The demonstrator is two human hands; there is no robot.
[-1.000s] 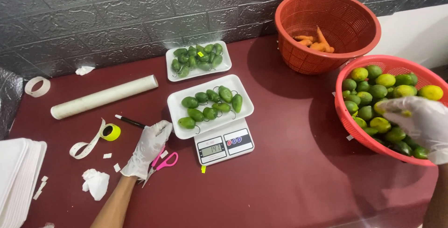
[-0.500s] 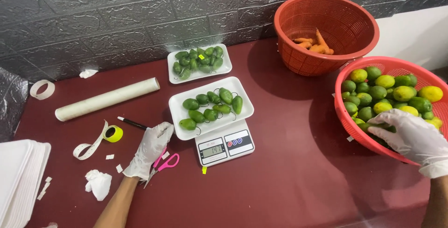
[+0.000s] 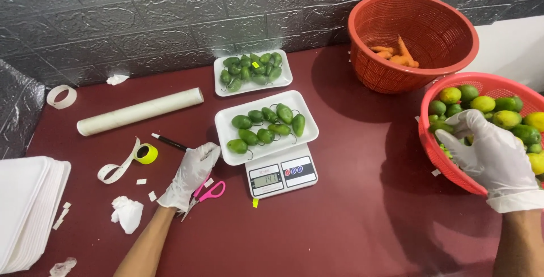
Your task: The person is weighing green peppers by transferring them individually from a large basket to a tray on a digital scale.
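Left hand rests flat, grasping nothing, on pink scissors beside the scale. Right hand reaches into the near basket; grip hidden, cannot tell. Best add fruit singly, watching the display. Tray long axis runs left-right; peppers mostly point stem-down.

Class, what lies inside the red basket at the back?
A few orange carrots lie inside the red basket, against its far side. Its near wall hides part of the bottom.
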